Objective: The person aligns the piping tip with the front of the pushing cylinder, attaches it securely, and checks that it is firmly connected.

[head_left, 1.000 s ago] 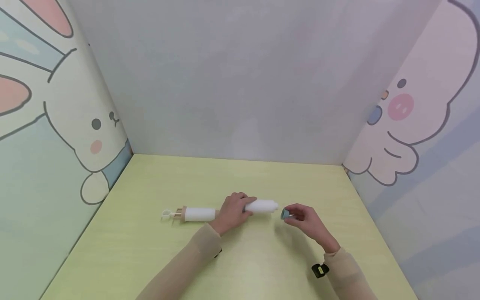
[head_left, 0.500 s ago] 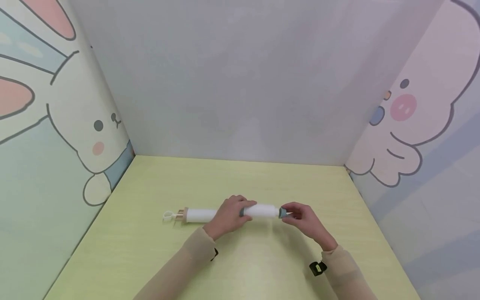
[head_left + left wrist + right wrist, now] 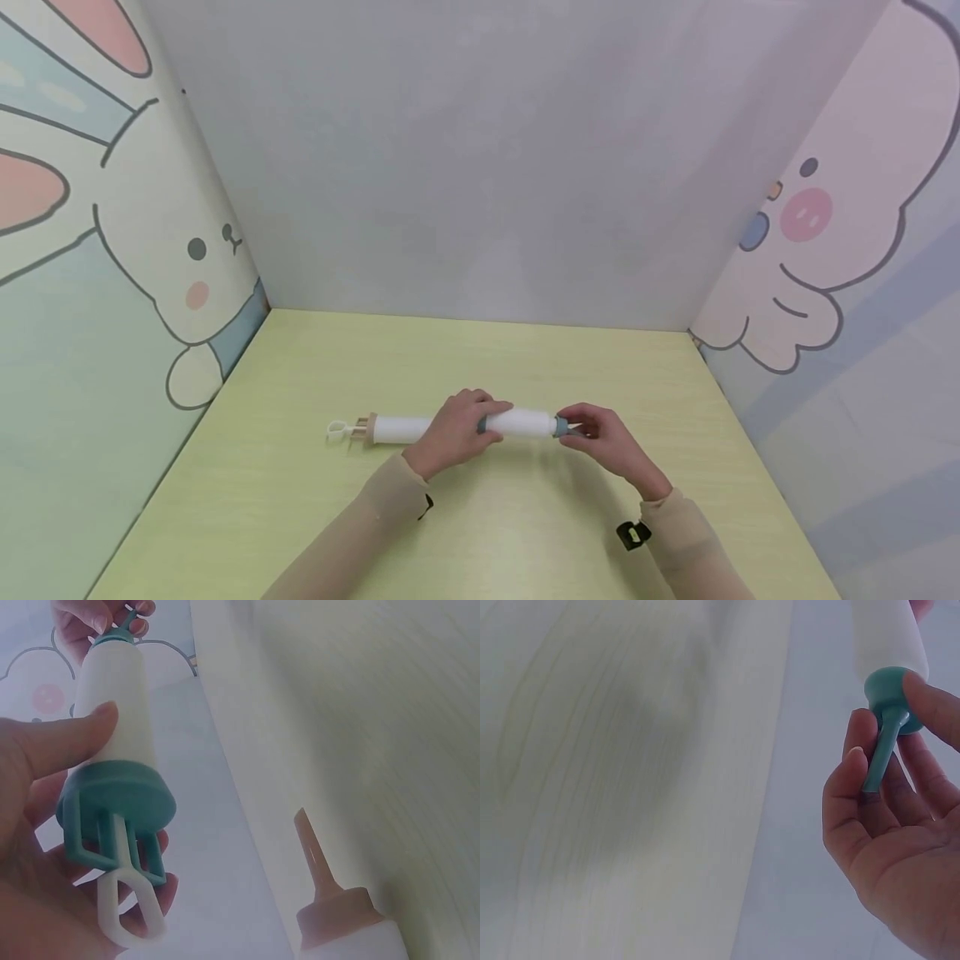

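My left hand point(image 3: 453, 429) grips a large syringe with a white barrel point(image 3: 525, 422). In the left wrist view, its teal end collar point(image 3: 116, 791) and white pull ring point(image 3: 107, 907) point back toward that wrist. At the other end, my right hand point(image 3: 607, 437) pinches a teal nozzle cap point(image 3: 886, 694) with thumb and fingers. The cap meets the barrel's tip, and its slim spout points away to the right. A second white syringe point(image 3: 401, 430) with beige ends lies on the table, partly hidden by the left hand in the head view.
The pale yellow-green table point(image 3: 480, 525) runs back to a plain grey wall point(image 3: 480, 167). Side walls with a cartoon rabbit point(image 3: 165, 250) on the left and a white cartoon figure point(image 3: 832, 250) on the right enclose it.
My right hand has moved slightly left, bringing the teal nozzle cap from apart onto the barrel's tip. The left hand has tilted the barrel's tip down a little, keeping its hold.
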Demonstrator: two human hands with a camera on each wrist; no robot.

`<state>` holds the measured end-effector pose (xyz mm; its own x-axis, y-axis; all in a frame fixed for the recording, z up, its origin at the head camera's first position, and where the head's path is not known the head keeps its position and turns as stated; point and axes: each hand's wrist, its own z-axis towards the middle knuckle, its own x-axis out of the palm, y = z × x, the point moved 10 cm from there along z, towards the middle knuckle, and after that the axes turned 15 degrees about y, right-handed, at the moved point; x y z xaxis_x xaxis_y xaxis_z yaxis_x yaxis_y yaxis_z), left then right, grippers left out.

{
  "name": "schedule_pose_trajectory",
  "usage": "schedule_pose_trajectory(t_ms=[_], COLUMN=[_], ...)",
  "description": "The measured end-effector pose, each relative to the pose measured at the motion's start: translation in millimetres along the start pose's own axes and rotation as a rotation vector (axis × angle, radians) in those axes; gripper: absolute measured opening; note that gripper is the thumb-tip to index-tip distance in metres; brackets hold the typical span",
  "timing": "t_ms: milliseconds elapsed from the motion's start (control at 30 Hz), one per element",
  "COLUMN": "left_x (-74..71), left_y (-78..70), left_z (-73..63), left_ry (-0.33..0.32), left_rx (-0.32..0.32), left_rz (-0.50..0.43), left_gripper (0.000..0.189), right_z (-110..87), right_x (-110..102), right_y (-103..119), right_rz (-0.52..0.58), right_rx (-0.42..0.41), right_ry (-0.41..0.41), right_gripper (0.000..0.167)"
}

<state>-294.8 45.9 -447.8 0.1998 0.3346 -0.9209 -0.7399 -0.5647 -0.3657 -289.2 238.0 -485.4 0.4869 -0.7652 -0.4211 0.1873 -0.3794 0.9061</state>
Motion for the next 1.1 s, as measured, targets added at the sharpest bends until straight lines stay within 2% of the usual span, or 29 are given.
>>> schedule_pose_trajectory(t_ms=[333, 567, 733, 967, 1100], left_x=[3.4, 5.5, 6.5, 6.6, 7.3], left_y=[0.4, 1.7, 2.4, 2.2, 1.9], left_z=[-0.8, -0.1, -0.2, -0.1, 0.3], left_ry=[0.025, 0.038, 0.043, 0.048, 0.054], left_rx=[0.007, 0.010, 0.010, 0.025, 0.027], left_rz=[-0.037, -0.053, -0.055, -0.093, -0.102], left_gripper=[0.044, 0.044, 0.044, 0.044, 0.044], right_z=[1.9, 2.0, 2.0, -0.3, -1.6], right_x=[4.1, 7.3, 7.8, 8.6, 8.1], right_y=[5.4, 6.5, 6.2, 24.0, 25.5], right_rz=[-0.021, 0.013, 0.048, 0.057, 0.057], right_rx=[-0.039, -0.086, -0.093, -0.084, -0.074], right_ry=[-0.016, 0.000, 0.015, 0.020, 0.019], right_gripper=[0.032, 0.032, 0.033, 0.030, 0.030])
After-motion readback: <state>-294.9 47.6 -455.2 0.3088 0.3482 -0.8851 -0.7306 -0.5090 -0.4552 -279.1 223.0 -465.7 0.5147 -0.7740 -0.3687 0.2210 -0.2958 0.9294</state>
